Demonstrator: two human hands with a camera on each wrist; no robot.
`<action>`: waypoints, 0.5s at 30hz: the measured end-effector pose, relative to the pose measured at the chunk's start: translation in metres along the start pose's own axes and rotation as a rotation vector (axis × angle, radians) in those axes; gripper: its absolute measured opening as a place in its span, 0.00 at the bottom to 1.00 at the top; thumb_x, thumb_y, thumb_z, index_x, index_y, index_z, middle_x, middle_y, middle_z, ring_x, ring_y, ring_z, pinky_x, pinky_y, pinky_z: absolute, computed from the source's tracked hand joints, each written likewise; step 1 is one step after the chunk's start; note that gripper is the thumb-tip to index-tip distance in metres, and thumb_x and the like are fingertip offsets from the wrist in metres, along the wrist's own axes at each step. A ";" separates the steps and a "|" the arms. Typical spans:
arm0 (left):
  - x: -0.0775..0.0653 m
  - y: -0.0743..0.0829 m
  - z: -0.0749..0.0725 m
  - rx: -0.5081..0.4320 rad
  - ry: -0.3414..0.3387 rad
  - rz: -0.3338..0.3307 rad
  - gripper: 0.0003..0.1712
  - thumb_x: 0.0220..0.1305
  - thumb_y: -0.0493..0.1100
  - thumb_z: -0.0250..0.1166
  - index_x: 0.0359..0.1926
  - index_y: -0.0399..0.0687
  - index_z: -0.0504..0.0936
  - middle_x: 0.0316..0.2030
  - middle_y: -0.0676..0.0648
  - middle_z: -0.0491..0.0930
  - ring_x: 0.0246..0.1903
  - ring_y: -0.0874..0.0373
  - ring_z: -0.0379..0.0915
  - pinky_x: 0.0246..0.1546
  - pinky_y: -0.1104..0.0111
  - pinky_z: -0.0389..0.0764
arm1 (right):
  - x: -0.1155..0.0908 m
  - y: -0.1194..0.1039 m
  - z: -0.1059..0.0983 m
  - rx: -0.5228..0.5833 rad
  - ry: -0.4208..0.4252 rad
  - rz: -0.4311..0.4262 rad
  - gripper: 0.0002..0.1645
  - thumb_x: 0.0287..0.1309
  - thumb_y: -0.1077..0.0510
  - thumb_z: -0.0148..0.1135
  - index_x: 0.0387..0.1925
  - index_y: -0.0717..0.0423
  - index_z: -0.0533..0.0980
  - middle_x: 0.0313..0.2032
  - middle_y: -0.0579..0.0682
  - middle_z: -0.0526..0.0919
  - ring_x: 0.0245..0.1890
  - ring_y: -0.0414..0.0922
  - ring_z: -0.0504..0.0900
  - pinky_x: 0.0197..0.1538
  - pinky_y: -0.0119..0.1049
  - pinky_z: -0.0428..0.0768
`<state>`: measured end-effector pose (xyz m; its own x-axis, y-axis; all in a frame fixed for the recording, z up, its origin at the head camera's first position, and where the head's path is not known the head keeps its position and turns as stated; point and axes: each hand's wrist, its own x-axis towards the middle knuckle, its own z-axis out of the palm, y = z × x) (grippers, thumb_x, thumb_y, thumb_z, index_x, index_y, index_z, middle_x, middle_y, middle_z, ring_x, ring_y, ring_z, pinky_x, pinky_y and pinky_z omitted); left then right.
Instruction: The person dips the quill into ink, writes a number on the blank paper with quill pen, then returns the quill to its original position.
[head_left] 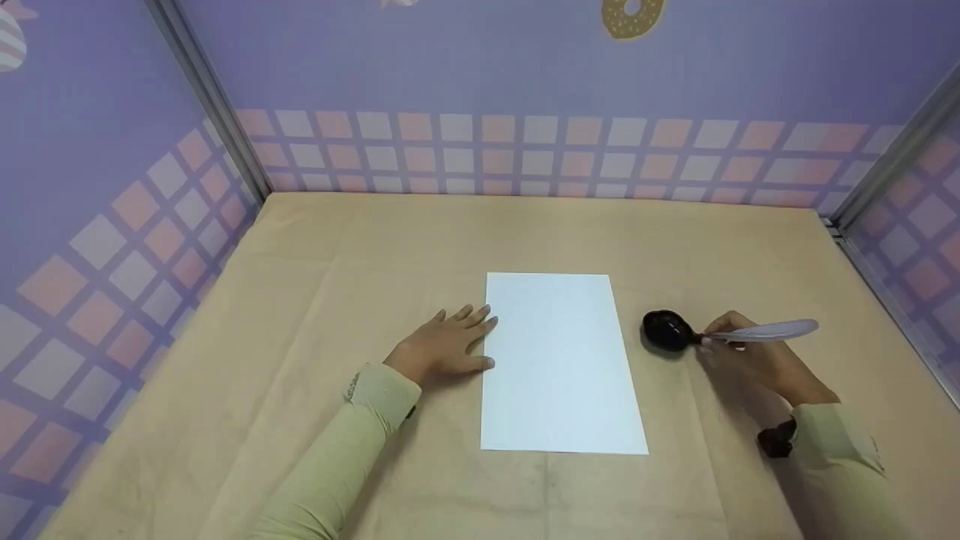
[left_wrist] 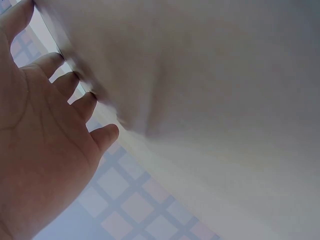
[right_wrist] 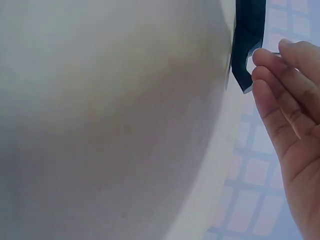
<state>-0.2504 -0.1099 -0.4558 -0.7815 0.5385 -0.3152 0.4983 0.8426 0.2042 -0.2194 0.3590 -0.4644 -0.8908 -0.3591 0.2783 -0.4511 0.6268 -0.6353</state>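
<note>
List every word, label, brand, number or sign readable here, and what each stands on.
None can be read in any view.
The white sheet shows no writing.
No lettering shows on the dark rounded object or its pale feather-like handle.
The wall doughnut is a picture.

Paper (head_left: 559, 364) on tbl (head_left: 375, 247); ladle (head_left: 667, 331) to its R; back wall (head_left: 450, 67) behind tbl, L wall (head_left: 90, 150) & R wall (head_left: 926, 217) flanking.
</note>
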 end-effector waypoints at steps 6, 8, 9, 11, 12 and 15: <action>-0.002 0.001 0.000 -0.017 0.009 0.007 0.44 0.66 0.69 0.47 0.76 0.58 0.46 0.77 0.54 0.40 0.76 0.52 0.34 0.74 0.48 0.40 | -0.002 0.008 0.001 0.065 0.056 -0.036 0.08 0.56 0.72 0.63 0.38 0.65 0.76 0.35 0.57 0.82 0.34 0.32 0.80 0.35 0.19 0.76; -0.002 0.001 -0.001 -0.019 0.009 0.011 0.44 0.67 0.68 0.47 0.76 0.58 0.46 0.77 0.54 0.40 0.76 0.52 0.34 0.74 0.48 0.41 | -0.003 0.006 0.000 0.096 0.057 -0.007 0.07 0.58 0.70 0.61 0.39 0.65 0.76 0.36 0.57 0.82 0.35 0.33 0.80 0.38 0.18 0.76; -0.002 0.001 -0.001 -0.020 0.008 0.012 0.44 0.67 0.68 0.47 0.76 0.58 0.46 0.77 0.54 0.40 0.76 0.53 0.34 0.74 0.48 0.41 | -0.003 0.004 -0.001 0.104 0.058 0.008 0.06 0.59 0.70 0.60 0.39 0.65 0.76 0.36 0.57 0.82 0.36 0.33 0.81 0.39 0.18 0.77; -0.003 0.001 -0.002 -0.018 0.004 0.015 0.44 0.67 0.68 0.47 0.76 0.58 0.46 0.77 0.54 0.40 0.76 0.53 0.34 0.74 0.49 0.41 | -0.004 0.002 -0.001 0.106 0.062 0.044 0.05 0.61 0.69 0.59 0.40 0.65 0.75 0.37 0.56 0.81 0.38 0.32 0.80 0.41 0.18 0.77; -0.003 0.000 -0.002 -0.017 0.002 0.016 0.44 0.67 0.68 0.47 0.76 0.58 0.45 0.77 0.54 0.40 0.76 0.53 0.34 0.74 0.49 0.42 | -0.004 0.001 -0.001 0.102 0.063 0.062 0.05 0.62 0.68 0.58 0.40 0.64 0.75 0.37 0.56 0.81 0.38 0.31 0.80 0.42 0.17 0.77; -0.003 0.000 -0.002 -0.009 -0.008 0.015 0.44 0.67 0.69 0.46 0.77 0.58 0.44 0.77 0.54 0.39 0.76 0.54 0.33 0.74 0.49 0.42 | -0.004 0.001 -0.001 0.084 0.074 0.102 0.06 0.63 0.66 0.58 0.40 0.65 0.75 0.37 0.57 0.81 0.37 0.32 0.80 0.41 0.19 0.77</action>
<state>-0.2489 -0.1111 -0.4529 -0.7709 0.5512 -0.3191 0.5067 0.8343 0.2172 -0.2163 0.3616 -0.4657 -0.9348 -0.2424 0.2596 -0.3546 0.5960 -0.7204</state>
